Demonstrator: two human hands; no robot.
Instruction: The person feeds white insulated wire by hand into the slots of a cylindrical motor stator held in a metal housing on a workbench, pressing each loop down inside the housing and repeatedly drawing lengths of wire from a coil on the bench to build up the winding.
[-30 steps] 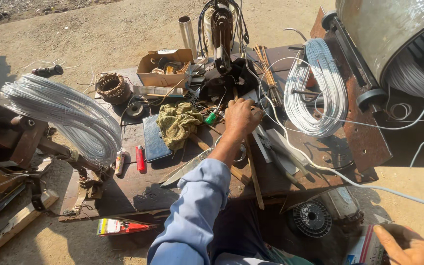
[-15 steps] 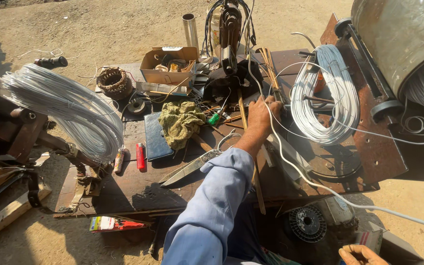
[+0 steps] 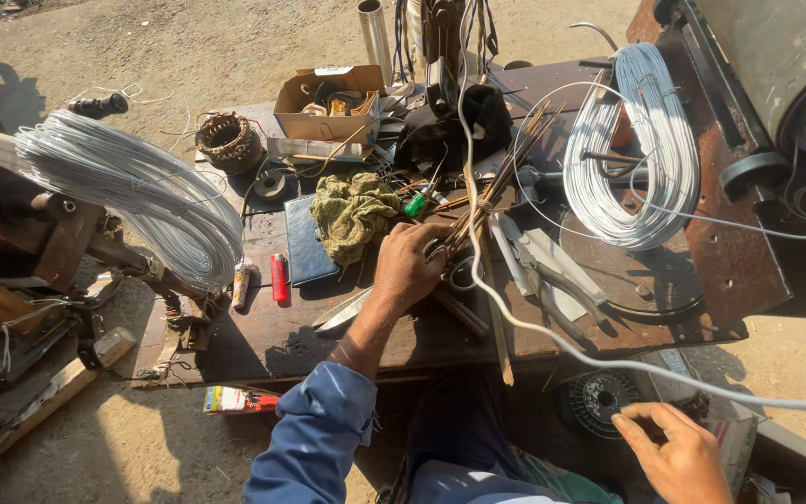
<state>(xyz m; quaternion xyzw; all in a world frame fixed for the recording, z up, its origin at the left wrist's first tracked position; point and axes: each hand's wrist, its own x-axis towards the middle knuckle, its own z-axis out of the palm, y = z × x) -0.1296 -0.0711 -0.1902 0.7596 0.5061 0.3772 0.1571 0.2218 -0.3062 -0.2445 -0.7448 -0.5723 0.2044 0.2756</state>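
Rag (image 3: 354, 213) lay on workbench (image 3: 272, 336). Cardboard box (image 3: 328, 101) behind rag, lighter (image 3: 278, 277) left of rag, wire coil (image 3: 634, 149) right, left hand (image 3: 409, 266) before it.

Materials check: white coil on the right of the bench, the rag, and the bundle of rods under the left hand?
White coil: looks like plastic-coated wire, smooth and glossy in the sun.
Rag: woven cloth, olive-yellow, crumpled and matte.
Bundle of rods: thin, straight brown sticks, dull finish; wood or coated metal, cannot tell.
The left hand rests at the bundle's lower end.
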